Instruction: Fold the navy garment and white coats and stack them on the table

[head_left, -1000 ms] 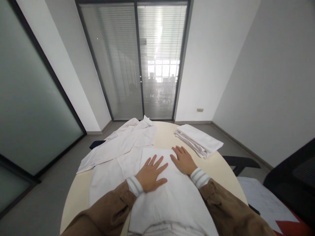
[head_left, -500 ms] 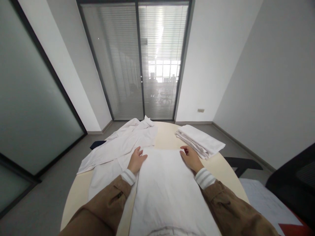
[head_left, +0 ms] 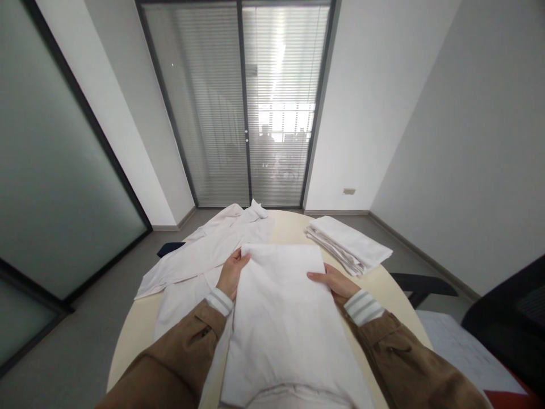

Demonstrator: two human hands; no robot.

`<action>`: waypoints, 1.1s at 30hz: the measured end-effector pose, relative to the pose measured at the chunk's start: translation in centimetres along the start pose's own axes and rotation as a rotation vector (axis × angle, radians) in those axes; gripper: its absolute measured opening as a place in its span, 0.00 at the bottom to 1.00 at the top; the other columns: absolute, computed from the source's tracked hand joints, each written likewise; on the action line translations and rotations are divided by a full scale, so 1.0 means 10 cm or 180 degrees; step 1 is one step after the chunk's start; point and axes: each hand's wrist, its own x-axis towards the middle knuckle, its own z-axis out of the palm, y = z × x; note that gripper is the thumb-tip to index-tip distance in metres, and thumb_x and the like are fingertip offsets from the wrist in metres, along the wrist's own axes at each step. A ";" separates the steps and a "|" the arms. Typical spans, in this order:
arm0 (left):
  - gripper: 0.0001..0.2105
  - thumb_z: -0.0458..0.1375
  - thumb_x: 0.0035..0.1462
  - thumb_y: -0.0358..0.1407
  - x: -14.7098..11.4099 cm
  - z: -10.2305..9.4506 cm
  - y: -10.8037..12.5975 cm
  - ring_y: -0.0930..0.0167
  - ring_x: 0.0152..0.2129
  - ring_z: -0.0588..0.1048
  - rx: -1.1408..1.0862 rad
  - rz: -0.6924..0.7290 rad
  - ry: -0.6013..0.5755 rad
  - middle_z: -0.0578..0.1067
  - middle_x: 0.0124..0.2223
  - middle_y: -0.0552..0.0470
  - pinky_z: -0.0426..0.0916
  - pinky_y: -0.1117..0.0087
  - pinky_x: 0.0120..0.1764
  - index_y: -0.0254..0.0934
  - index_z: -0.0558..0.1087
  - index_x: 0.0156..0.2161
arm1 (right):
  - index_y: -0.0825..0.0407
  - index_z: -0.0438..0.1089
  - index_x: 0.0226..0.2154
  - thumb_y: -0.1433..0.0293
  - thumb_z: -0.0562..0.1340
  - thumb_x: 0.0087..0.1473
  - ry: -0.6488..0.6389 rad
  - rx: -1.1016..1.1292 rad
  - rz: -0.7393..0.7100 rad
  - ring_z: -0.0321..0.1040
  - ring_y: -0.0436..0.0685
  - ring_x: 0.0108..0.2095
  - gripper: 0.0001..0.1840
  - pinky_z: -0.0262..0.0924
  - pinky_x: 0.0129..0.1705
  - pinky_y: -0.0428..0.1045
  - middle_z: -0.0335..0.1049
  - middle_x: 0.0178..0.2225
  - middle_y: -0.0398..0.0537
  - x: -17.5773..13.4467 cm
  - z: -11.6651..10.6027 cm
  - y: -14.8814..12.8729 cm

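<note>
A white shirt (head_left: 287, 318), folded into a long panel, lies before me with its neckline curving at the bottom of the view. My left hand (head_left: 232, 271) pinches its far left corner, thumb on top. On the right edge, a little below the far corner, my right hand (head_left: 336, 279) grips the cloth with thumb on top and fingers underneath. The far end of the shirt looks slightly raised off the table. Left of it, more loose white garments (head_left: 204, 250) are spread out, partly under my left arm.
A stack of folded white clothes (head_left: 349, 244) rests at the right of the round table (head_left: 289, 224). Beyond the table's right edge are a black chair (head_left: 506, 307) and a white sheet with a red patch (head_left: 464, 346). A glass door with blinds (head_left: 276, 113) stands behind.
Both hands have closed on the shirt and its far end has lifted slightly. My right hand has slid nearer along the right edge, its thumb now over the cloth.
</note>
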 end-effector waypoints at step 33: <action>0.32 0.61 0.36 0.22 -0.09 -0.01 -0.14 0.59 0.42 0.80 0.0329 -0.0742 -0.0109 0.81 0.44 0.42 0.75 0.61 0.45 0.33 0.71 0.53 | 0.44 0.61 0.58 0.70 0.74 0.32 0.0129 -0.0162 -0.0556 0.73 0.67 0.50 0.48 0.67 0.51 0.63 0.75 0.51 0.51 -0.11 -0.07 -0.17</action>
